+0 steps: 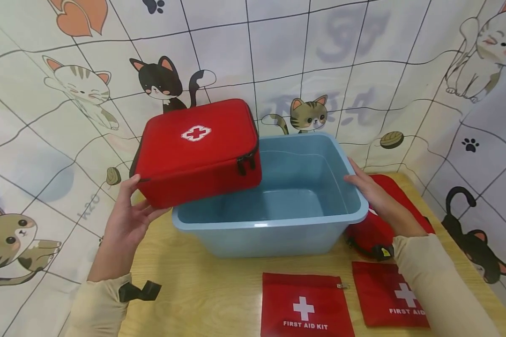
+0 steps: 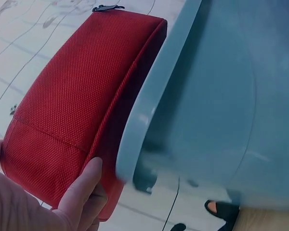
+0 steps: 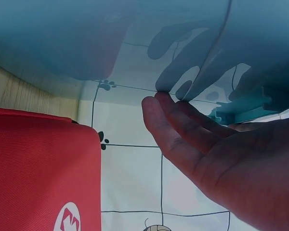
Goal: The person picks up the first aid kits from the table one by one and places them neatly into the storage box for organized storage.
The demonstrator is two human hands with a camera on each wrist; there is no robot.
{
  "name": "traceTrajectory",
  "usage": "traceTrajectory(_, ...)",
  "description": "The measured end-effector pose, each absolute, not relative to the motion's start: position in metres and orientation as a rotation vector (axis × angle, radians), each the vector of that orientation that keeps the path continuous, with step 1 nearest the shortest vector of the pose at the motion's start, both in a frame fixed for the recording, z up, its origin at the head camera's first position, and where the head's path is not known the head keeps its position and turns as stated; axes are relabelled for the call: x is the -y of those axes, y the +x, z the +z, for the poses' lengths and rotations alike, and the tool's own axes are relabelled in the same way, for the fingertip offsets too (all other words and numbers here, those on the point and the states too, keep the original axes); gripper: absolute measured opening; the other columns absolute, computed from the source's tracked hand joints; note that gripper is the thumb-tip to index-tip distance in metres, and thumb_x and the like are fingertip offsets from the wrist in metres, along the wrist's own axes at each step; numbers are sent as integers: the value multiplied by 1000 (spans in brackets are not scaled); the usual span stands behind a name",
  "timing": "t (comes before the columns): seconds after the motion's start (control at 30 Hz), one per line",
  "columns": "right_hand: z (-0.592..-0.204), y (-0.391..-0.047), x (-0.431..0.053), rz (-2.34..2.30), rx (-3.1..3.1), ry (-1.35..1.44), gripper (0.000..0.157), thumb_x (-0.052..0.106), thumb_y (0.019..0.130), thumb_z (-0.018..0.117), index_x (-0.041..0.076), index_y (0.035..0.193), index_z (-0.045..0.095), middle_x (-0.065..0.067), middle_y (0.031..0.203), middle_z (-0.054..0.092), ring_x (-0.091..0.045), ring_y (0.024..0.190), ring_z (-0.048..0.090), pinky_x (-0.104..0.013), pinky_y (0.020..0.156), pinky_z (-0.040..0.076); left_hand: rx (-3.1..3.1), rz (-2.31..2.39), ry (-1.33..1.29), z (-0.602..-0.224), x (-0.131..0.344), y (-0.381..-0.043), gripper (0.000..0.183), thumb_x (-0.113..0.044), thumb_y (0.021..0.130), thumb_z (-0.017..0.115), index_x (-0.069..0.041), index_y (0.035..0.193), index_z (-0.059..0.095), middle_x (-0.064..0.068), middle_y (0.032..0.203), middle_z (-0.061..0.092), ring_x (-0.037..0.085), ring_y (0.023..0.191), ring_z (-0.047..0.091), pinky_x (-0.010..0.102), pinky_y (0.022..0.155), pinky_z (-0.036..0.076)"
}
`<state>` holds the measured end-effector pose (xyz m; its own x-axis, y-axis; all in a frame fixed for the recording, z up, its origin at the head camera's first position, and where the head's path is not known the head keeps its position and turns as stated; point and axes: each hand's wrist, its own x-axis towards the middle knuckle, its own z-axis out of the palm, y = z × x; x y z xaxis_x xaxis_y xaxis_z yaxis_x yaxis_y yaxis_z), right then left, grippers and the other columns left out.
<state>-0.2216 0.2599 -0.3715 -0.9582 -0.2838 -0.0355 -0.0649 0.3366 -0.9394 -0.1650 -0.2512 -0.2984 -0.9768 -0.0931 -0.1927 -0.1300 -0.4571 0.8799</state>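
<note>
A red first aid case [image 1: 198, 150] with a white cross emblem and black zipper pulls is tilted over the left end of a light blue plastic basin [image 1: 274, 238]. My left hand [image 1: 128, 213] grips its near left corner, thumb on the upper edge and fingers underneath. In the left wrist view the case [image 2: 82, 86] lies right beside the basin's rim [image 2: 135, 130]. At the other end, my right hand [image 1: 373, 194] holds the basin's right rim with the thumb over it. The right wrist view shows the fingers [image 3: 183, 125] against the outer wall.
Beneath my right forearm sits another red case [image 1: 388, 187]. Two flat red first aid pouches, one in front [image 1: 305, 304] and one at right [image 1: 390, 295], lie on the wooden table [image 1: 194, 290]. A cat-print sheet [image 1: 236, 56] hangs behind and at both sides.
</note>
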Motion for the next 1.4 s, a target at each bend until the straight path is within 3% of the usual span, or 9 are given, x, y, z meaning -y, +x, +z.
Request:
traceTrajectory(0.23, -372, -222, -260, -1668, -2423, -316, 77, 28, 104, 43, 37, 158, -11, -12, 167, -2, -51, 144, 15, -72, 102, 30, -1747, 2490, -363, -297, 227, -169, 63, -41, 94, 65, -29, 148, 34, 3, 139, 43, 25, 114, 59, 38, 83, 56)
traceTrajectory(0.53, -372, -220, -259, -1668, -2419, -299, 77, 31, 104, 44, 37, 158, -11, -10, 167, -3, -50, 145, 12, -73, 104, 27, -1897, 2389, -402, -299, 202, -175, 64, -43, 92, 68, -21, 145, 40, 7, 137, 45, 32, 110, 61, 43, 82, 57)
traceTrajectory(0.73, -372, -222, -260, -1660, -2420, -299, 74, 29, 104, 40, 37, 158, -10, -13, 167, -2, -52, 144, 13, -73, 103, 29, -1931, 2396, -365, -302, 193, -178, 54, -43, 93, 67, -18, 133, 42, 12, 133, 51, 29, 96, 69, 44, 78, 58)
traceTrajectory(0.97, -373, -221, -260, -1664, -2430, -322, 76, 29, 104, 42, 37, 158, -10, -12, 167, -1, -51, 144, 14, -72, 103, 31, -2047, 2316, -377, -303, 186, -178, 70, -46, 91, 68, -12, 142, 34, 14, 132, 53, 24, 90, 72, 39, 76, 59)
traceTrajectory(1.4, -372, -219, -260, -1644, -2444, -290, 77, 31, 104, 43, 36, 158, -11, -12, 167, -3, -51, 143, 13, -73, 104, 29, -2003, 2290, -355, -305, 168, -184, 65, -44, 92, 65, -7, 139, 39, 16, 131, 52, 28, 90, 71, 39, 74, 59)
